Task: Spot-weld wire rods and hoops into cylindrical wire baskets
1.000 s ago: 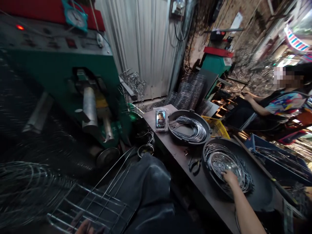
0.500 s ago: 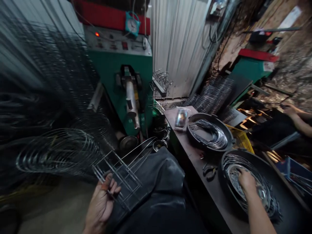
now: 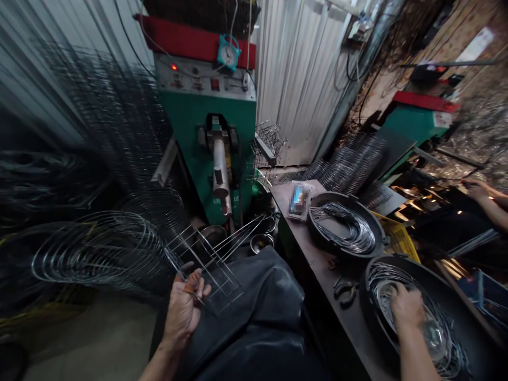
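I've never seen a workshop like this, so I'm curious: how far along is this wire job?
Done, it seems: wire racks stacked beside the green machine. In hand: the left hand grips a flat wire grid, while the right hand rests on wire hoops in a black tub. Left, probably: more hoops in the second tub, and a blurred stack at left.

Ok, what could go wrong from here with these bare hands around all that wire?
The silver wire grid frame in the bare left hand sits close to the stacked wire hoops, so it could snag them. The bare right hand, among loose wire rings in the round black basin, risks scratches from wire ends.
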{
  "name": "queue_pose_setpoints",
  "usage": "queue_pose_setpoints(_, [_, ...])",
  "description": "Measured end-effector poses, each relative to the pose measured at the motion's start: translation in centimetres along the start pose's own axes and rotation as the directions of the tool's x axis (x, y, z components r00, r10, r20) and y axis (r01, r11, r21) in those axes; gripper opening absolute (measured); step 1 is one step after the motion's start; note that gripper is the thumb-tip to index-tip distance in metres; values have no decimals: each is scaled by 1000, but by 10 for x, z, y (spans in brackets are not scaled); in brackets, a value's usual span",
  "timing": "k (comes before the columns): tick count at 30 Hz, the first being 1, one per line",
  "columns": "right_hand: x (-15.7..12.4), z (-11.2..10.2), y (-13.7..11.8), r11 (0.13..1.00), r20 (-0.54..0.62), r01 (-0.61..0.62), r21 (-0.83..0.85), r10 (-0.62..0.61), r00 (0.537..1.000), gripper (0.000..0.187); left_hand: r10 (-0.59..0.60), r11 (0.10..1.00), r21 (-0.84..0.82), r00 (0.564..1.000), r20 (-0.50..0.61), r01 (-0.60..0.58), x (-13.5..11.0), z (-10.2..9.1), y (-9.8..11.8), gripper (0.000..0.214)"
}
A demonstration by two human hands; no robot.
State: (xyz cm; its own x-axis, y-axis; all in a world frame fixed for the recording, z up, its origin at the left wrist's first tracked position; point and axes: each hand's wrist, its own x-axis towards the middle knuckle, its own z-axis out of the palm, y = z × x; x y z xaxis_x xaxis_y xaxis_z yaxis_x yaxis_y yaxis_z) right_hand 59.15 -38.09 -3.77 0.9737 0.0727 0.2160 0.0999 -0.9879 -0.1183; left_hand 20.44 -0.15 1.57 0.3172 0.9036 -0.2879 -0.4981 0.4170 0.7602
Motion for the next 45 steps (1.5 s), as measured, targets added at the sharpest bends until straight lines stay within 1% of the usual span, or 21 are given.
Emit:
queue_pose_setpoints(2, [-8,-12,-55,955,-45,84,285,-74,996,40,-11,1000,-12,1000,-17,11,-1,2,-4,41])
queue_pose_setpoints(3, [-17,-15,-85,873,-50,147,465,-140,989,40,-23,1000,-20,999,-33,22,-2,2,-7,41])
queue_pose_setpoints(5, [-45,-13,-147,636,-5,192,747,-283,959,42,-52,998,-39,995,-87,49,-7,-2,-16,39])
queue_pose_setpoints(7, [-83,1,-201,448,131,126,885,-500,856,37,-99,994,-59,982,-160,90,-12,-10,-27,34])
queue_pose_setpoints(9, [-120,19,-238,374,234,26,927,-632,738,29,-137,990,-74,967,-215,124,-17,-20,-35,31])
queue_pose_setpoints(10, [-136,27,-249,351,243,8,936,-666,706,26,-143,989,-74,963,-230,130,-20,-26,-37,31])
queue_pose_setpoints(13, [-163,45,-256,346,227,54,937,-717,659,20,-160,987,-11,969,-190,161,-27,-41,-34,33])
queue_pose_setpoints(16, [-166,52,-244,405,236,146,903,-749,619,21,-271,954,94,954,-129,284,-32,-50,-24,41])
queue_pose_setpoints(18, [-164,54,-236,427,198,263,865,-773,603,21,-304,940,124,945,-123,319,-34,-51,-19,46])
queue_pose_setpoints(20, [-164,57,-229,433,128,434,790,-809,574,19,-287,947,115,950,-120,300,-36,-49,-17,47])
queue_pose_setpoints(22, [-165,60,-222,428,84,590,685,-850,520,16,-262,958,90,958,-119,274,-38,-45,-17,46])
queue_pose_setpoints(24, [-167,63,-213,412,74,684,602,-882,466,17,-251,964,65,962,-111,259,-39,-42,-18,45])
queue_pose_setpoints(26, [-165,64,-205,400,80,726,559,-898,433,20,-243,967,63,966,-87,249,-39,-39,-17,43])
queue_pose_setpoints(29, [-156,55,-203,414,97,733,539,-895,435,22,-223,971,82,974,-39,225,-34,-36,-13,40])
queue_pose_setpoints(31, [-145,40,-217,440,82,701,561,-872,482,21,-201,976,84,979,-28,202,-29,-34,-11,40])
queue_pose_setpoints(34, [-129,6,-263,441,47,533,722,-800,598,22,-164,983,83,986,-21,165,-21,-30,-9,43])
queue_pose_setpoints(36, [-122,-18,-303,366,69,342,866,-763,642,26,-143,987,81,990,-2,142,-17,-26,-11,45])
queue_pose_setpoints(38, [-121,-38,-340,278,106,170,946,-756,646,28,-126,990,65,992,22,125,-16,-24,-14,46])
queue_pose_setpoints(40, [-125,-49,-368,209,128,57,976,-771,624,29,-115,993,43,993,31,114,-15,-22,-18,46])
queue_pose_setpoints(42, [-130,-52,-384,157,132,-11,988,-792,596,29,-108,994,31,994,30,107,-14,-22,-21,43])
queue_pose_setpoints(45, [-138,-46,-393,113,137,-78,991,-808,574,30,-106,994,25,994,27,105,-11,-26,-25,41])
